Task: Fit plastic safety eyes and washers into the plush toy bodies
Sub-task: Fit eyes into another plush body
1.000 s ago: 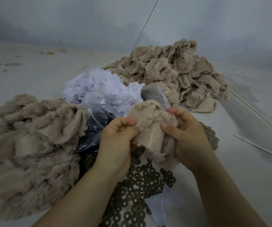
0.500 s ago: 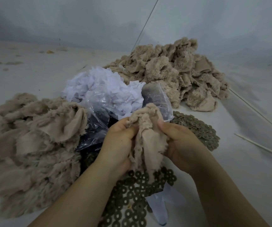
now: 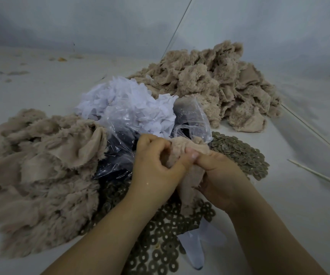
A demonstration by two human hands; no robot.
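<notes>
A beige plush toy body [image 3: 190, 175] is bunched between both hands in the middle of the view. My left hand [image 3: 156, 167] grips its left side with curled fingers. My right hand [image 3: 217, 175] grips its right side, thumb pressed on the fabric near the top. Dark ring-shaped washers [image 3: 166, 237] lie spread under and in front of the hands, and more washers [image 3: 239, 153] lie to the right. A clear plastic bag [image 3: 120, 155] with dark contents sits just behind the left hand. No safety eye is visible in the hands.
A heap of beige plush bodies [image 3: 41, 171] lies at the left, another heap [image 3: 219, 84] at the back right. White paper scraps [image 3: 128, 104] sit in a plastic bag behind the hands. A thin white stick [image 3: 317, 177] lies at the right.
Both hands have drawn closer together and lowered, squeezing the plush body into a tighter bunch; less of the fabric stands up above the fingers than before.
</notes>
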